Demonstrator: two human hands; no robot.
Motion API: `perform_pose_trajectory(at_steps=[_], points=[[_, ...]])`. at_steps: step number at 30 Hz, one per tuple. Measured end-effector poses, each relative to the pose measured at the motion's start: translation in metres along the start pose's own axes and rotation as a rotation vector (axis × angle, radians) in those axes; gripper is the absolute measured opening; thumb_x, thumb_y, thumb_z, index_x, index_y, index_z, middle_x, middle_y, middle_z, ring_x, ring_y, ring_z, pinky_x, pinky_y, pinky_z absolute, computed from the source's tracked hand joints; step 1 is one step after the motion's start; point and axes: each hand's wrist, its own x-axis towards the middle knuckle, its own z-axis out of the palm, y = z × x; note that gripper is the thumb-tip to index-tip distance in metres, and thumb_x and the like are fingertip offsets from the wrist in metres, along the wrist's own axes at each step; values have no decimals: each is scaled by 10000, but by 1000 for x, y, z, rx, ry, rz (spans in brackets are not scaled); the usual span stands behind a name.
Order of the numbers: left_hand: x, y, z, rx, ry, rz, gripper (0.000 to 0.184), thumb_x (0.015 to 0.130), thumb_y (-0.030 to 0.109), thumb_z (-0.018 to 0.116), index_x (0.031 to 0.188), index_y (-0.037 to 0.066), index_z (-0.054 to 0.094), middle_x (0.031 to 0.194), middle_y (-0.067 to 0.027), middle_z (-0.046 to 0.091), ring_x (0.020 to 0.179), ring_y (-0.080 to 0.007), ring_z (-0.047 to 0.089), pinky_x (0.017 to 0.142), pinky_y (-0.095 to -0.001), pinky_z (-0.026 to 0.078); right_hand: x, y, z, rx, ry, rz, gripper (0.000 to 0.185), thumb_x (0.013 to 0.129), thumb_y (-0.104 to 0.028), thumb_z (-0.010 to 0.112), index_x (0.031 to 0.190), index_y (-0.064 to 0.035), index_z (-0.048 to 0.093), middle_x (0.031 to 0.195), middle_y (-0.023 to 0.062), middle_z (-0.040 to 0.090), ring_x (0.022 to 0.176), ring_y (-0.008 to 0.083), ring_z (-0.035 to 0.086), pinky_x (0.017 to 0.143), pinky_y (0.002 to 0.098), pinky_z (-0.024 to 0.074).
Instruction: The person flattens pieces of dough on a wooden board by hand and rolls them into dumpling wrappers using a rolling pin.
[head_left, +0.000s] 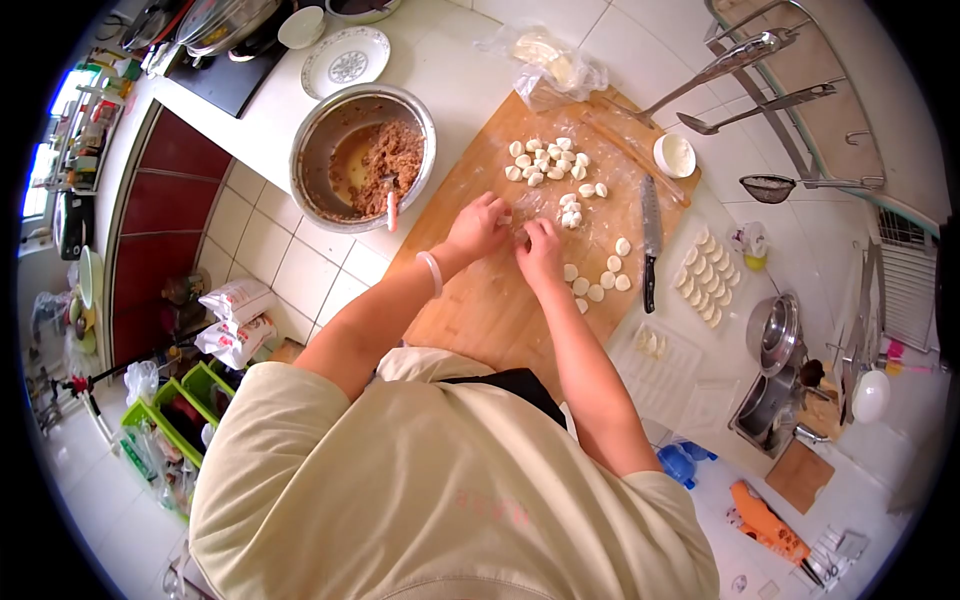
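Both hands are over the middle of a floured wooden board [470,310]. My left hand [480,226], with a pale bangle [430,274] on its wrist, has curled fingers. Close beside it, the fingers of my right hand [541,250] are bent and drawn together. What either hand holds, if anything, is too small to make out. Beyond them lies a cluster of small dough pieces [548,158], with a few more dough pieces [571,212] nearer my right hand. Several flattened dough rounds [597,293] lie to the right of that hand.
A metal pot [298,165] of minced filling, with a spoon [392,210], stands left of the board. A knife [650,240], a rolling pin [630,148] and a white bowl [674,156] sit at the board's right. Rows of dumplings [708,277] lie farther right.
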Motion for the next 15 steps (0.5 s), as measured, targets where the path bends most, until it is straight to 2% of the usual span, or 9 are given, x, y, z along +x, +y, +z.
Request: perform_pose_trajectory(at_steps=[1, 3, 5, 7, 9, 11, 15], points=[[-4, -1, -5, -47, -6, -14, 220, 719, 86, 671, 931, 56, 620, 926, -136, 584, 914, -338, 588, 793, -443, 504, -1, 1, 0, 137, 52, -33, 248, 773, -25, 703, 1000, -23, 602, 972, 161, 579, 933, 378, 582, 811, 453, 498], [-13, -11, -11, -94, -17, -29, 214, 721, 88, 675, 922, 56, 608, 927, -133, 583, 909, -335, 588, 785, -442, 500, -9, 5, -5, 98, 72, -50, 211, 782, -30, 682, 971, -28, 588, 944, 166, 576, 917, 386, 583, 778, 461, 496], [-22, -25, -9, -59, 128, 42, 239, 723, 86, 709, 918, 54, 576, 896, -127, 559, 865, -341, 573, 730, -434, 481, -17, 10, -11, 58, 92, -66, 175, 791, -36, 661, 942, -33, 574, 916, 171, 574, 902, 395, 583, 745, 469, 494], [-23, -21, -16, -54, 121, 35, 246, 720, 95, 717, 914, 53, 572, 889, -126, 557, 854, -341, 569, 730, -437, 480, -24, 19, -12, 2, 13, 62, 197, 784, -35, 669, 943, -22, 554, 957, 179, 576, 912, 397, 575, 773, 478, 486], [-22, -15, -23, -51, 118, 27, 253, 718, 104, 724, 911, 52, 569, 881, -124, 555, 844, -342, 566, 730, -439, 479, -25, 19, -13, -76, 13, 78, 256, 776, -52, 704, 967, -10, 539, 990, 186, 573, 936, 399, 564, 811, 483, 477], [-17, -5, -25, -11, 148, -3, 268, 711, 130, 738, 920, 52, 589, 890, -127, 557, 847, -346, 570, 736, -445, 482, -23, 9, -17, 6, 30, 139, 334, 759, -89, 755, 1005, -5, 545, 1026, 188, 567, 984, 399, 558, 842, 483, 471], [-14, -13, -9, 36, 72, -15, 294, 703, 151, 748, 948, 53, 618, 917, -133, 562, 885, -356, 576, 756, -448, 488, -18, 17, -12, -8, -29, 133, 399, 744, -124, 790, 1047, -8, 557, 1050, 185, 565, 1002, 394, 557, 841, 477, 476]])
